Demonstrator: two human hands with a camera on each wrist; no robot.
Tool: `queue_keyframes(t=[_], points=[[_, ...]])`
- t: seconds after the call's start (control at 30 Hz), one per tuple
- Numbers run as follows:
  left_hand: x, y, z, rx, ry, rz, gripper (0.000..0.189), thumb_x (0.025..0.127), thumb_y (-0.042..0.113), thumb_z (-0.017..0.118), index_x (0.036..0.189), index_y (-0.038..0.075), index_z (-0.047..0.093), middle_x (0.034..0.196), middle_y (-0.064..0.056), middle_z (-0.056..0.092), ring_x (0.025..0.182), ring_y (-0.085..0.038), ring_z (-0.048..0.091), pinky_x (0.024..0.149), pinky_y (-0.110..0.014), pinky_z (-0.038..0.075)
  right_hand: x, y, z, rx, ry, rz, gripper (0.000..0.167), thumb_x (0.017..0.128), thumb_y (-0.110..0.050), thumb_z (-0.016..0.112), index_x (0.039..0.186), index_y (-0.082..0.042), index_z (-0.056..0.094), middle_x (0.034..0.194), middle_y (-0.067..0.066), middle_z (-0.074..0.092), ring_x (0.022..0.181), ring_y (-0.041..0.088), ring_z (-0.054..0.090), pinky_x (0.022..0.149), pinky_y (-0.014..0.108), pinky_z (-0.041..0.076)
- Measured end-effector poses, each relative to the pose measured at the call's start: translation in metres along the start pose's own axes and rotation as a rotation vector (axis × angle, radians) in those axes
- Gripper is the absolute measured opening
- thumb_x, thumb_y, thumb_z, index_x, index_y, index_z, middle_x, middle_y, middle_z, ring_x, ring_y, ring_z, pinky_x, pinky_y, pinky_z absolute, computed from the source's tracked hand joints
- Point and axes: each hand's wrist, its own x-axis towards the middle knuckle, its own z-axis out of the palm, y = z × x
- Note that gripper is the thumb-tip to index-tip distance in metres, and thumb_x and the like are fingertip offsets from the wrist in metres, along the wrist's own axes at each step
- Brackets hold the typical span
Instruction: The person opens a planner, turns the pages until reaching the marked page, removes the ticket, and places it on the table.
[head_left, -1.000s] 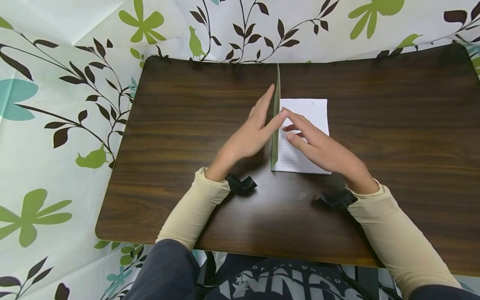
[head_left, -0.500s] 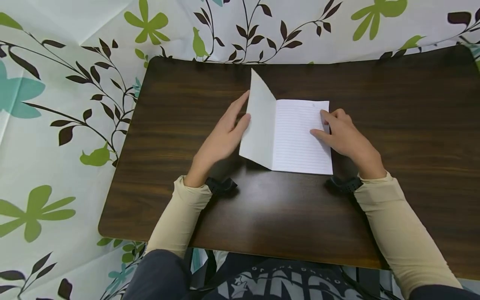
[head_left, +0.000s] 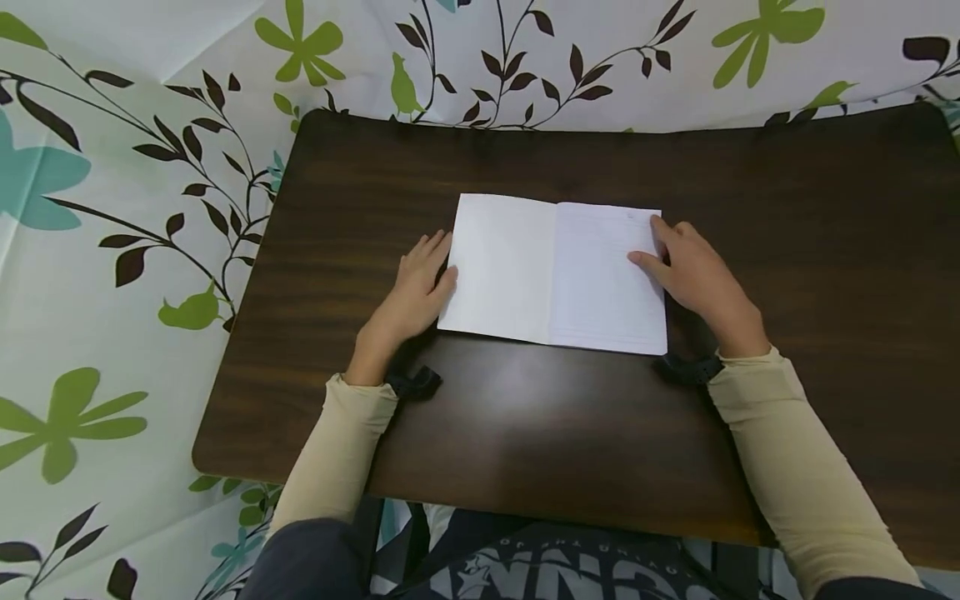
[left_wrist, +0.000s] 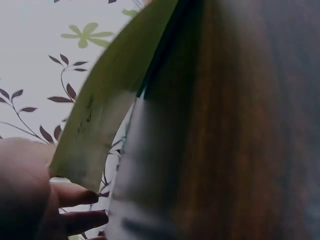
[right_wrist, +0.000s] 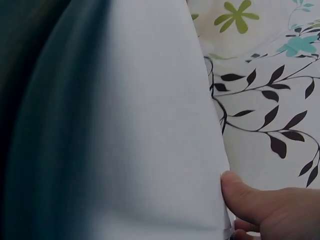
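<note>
A notebook [head_left: 609, 279] lies spread on the dark wooden table, with the white inside of its cover [head_left: 501, 267] on the left and a lined page on the right. At the cover's left edge is my left hand [head_left: 420, 287], fingers fairly straight and the thumb near the edge. The left wrist view shows the green outside of the cover [left_wrist: 107, 95] beside that hand's fingers. My right hand [head_left: 701, 279] pinches the notebook's right edge, its thumb on top of the page. In the right wrist view the thumb [right_wrist: 245, 200] is at the edge of the white page [right_wrist: 160, 125].
The dark wooden table [head_left: 525, 433] extends to both sides of the notebook. A white cloth [head_left: 585, 50] patterned with leaves and flowers hangs behind it and on the left. Black straps with small devices [head_left: 416, 385] sit at both wrists.
The cover has swung from upright over to the left and now lies nearly flat. My left hand has moved left with it. My right hand has moved from the middle to the page's right edge.
</note>
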Motion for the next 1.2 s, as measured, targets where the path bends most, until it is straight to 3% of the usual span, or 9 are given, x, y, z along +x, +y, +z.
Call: queue_keyframes(t=[0.2,0.4,0.53,0.77,1.0,1.2], points=[[-0.001,-0.013,0.01,0.136,-0.087,-0.007,0.072,0.112,0.045,0.032,0.168,0.01,0.003,0.177,-0.009,-0.007,0.164,-0.031,-0.014,0.128,-0.061,-0.013,0.002,-0.001,0.003,-0.045,0.019,0.021,0.085,0.107,-0.05,0.053,0.166,0.0,0.017,0.112,0.026,0.044,0.097,0.038,0.046,0.074,0.048,0.041],[0.007,-0.004,0.011,0.234,-0.057,0.016,0.074,0.113,0.046,0.032,0.168,0.01,-0.001,0.177,-0.008,-0.011,0.164,-0.03,-0.016,0.129,-0.06,-0.011,0.001,-0.003,-0.009,-0.084,0.063,0.046,0.08,0.108,-0.047,0.054,0.166,-0.003,0.02,0.115,0.027,0.046,0.092,0.036,0.047,0.074,0.046,0.043],[0.005,-0.002,0.013,0.242,-0.035,0.013,0.074,0.113,0.044,0.034,0.168,0.008,0.001,0.177,-0.01,-0.008,0.164,-0.032,-0.013,0.13,-0.061,-0.009,-0.001,-0.005,-0.007,-0.092,0.096,0.047,0.072,0.107,-0.042,0.057,0.164,-0.009,0.028,0.112,0.027,0.047,0.088,0.033,0.045,0.07,0.043,0.042],[-0.016,-0.007,0.023,0.207,-0.012,0.004,0.075,0.112,0.043,0.04,0.168,0.006,0.006,0.177,-0.013,-0.003,0.164,-0.036,-0.008,0.128,-0.065,-0.006,-0.014,-0.01,0.009,-0.123,0.183,-0.018,0.057,0.105,-0.028,0.065,0.155,-0.006,0.047,0.113,0.029,0.055,0.096,0.036,0.047,0.074,0.045,0.046],[-0.021,-0.009,0.026,0.184,0.002,0.017,0.074,0.112,0.044,0.039,0.168,0.007,0.007,0.177,-0.011,-0.002,0.165,-0.035,-0.006,0.128,-0.065,-0.006,-0.017,-0.012,0.013,-0.148,0.266,-0.047,0.052,0.099,-0.021,0.072,0.146,-0.002,0.06,0.108,0.025,0.067,0.082,0.03,0.052,0.068,0.042,0.046],[-0.02,-0.007,0.023,0.19,0.002,0.013,0.075,0.112,0.044,0.04,0.168,0.007,0.007,0.177,-0.011,-0.003,0.165,-0.034,-0.007,0.128,-0.064,-0.007,-0.018,-0.014,0.012,-0.123,0.344,-0.063,0.043,0.096,-0.016,0.076,0.136,-0.001,0.068,0.116,0.029,0.061,0.097,0.04,0.049,0.081,0.052,0.043]])
